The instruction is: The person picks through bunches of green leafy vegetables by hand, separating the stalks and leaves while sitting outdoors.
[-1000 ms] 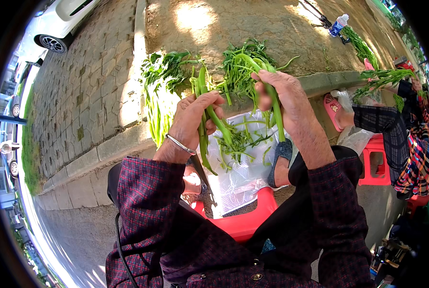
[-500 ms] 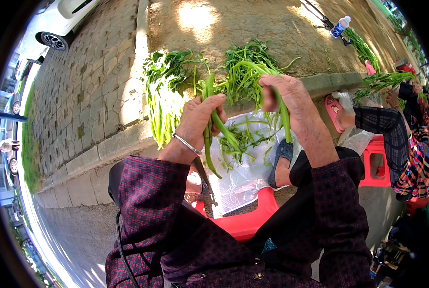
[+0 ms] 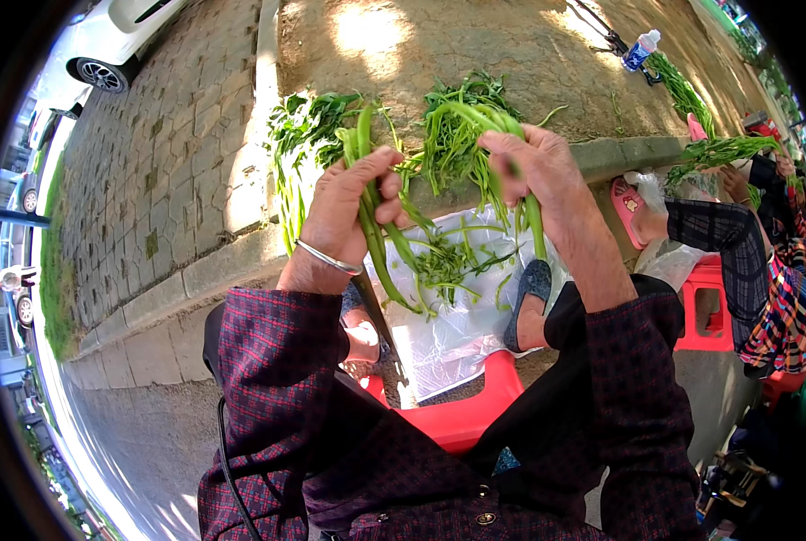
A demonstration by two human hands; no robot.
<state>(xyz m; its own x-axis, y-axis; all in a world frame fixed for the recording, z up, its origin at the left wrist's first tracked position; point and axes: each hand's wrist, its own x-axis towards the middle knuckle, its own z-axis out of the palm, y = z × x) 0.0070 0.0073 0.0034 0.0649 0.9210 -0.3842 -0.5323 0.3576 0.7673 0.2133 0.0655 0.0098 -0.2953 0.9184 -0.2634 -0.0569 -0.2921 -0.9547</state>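
Observation:
My left hand [image 3: 338, 209] is closed around several long green vegetable stems [image 3: 380, 261], whose lower ends hang over the sheet. My right hand [image 3: 552, 180] grips another bunch of leafy green stems [image 3: 535, 230], which curves over the fingers. The hands are apart, side by side. Loose leaves and stem pieces [image 3: 446, 263] lie below them on a white plastic sheet [image 3: 448, 356], between my feet. Beyond my left hand lies a heap of leafy greens [image 3: 313, 122]; a second heap [image 3: 466, 97] sits behind my right hand and is partly hidden by it.
A stone kerb [image 3: 227, 261] runs across behind the sheet. A red plastic stool [image 3: 461, 415] shows between my legs. At right, another person in checked trousers [image 3: 714, 221] sits near a red stool [image 3: 708, 307]. A bottle [image 3: 640, 51] stands far right; a white car [image 3: 119, 36] is far left.
My left hand has shifted slightly left, and its stems now stand more upright, with their upper ends higher. My right hand has barely moved and keeps its bunch.

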